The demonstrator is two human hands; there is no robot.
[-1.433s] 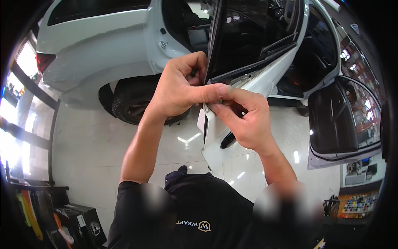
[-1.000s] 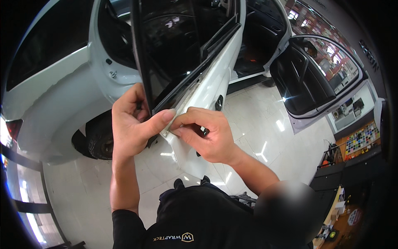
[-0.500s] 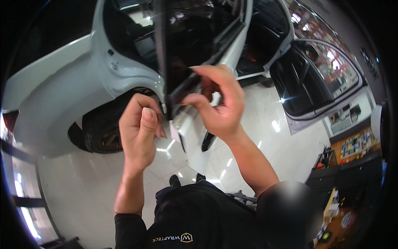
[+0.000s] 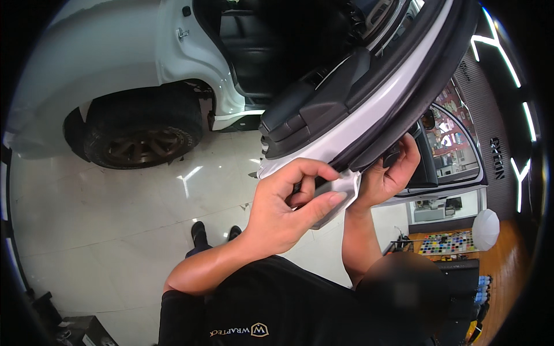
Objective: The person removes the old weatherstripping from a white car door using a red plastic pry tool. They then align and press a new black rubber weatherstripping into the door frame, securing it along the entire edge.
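Observation:
A white car door (image 4: 323, 147) stands open in front of me, its inner panel black and its edge turned toward me. Along that edge runs a black trim strip (image 4: 412, 106). At the strip's near end is a pale, silvery-white corner piece (image 4: 350, 184); I cannot tell whether it is film or door skin. My left hand (image 4: 284, 210) is closed around this corner, index finger on top and thumb below. On the door's outer side, my right hand (image 4: 388, 180) curls its fingers beside the black trim. What lies between those fingers is partly hidden.
Behind the door is the white car body with a rear wheel (image 4: 141, 130) and black seats (image 4: 249, 52). Another open door (image 4: 456, 138) stands to the right. Farther off are a colour-sample board (image 4: 449, 243) and a white umbrella-like lamp (image 4: 486, 229). Glossy tiles (image 4: 133, 230) cover the floor.
My view has shifted, with the door's edge now showing farther right. Both hands have moved right, the left one from beside the door onto its corner, the right one to the outer side.

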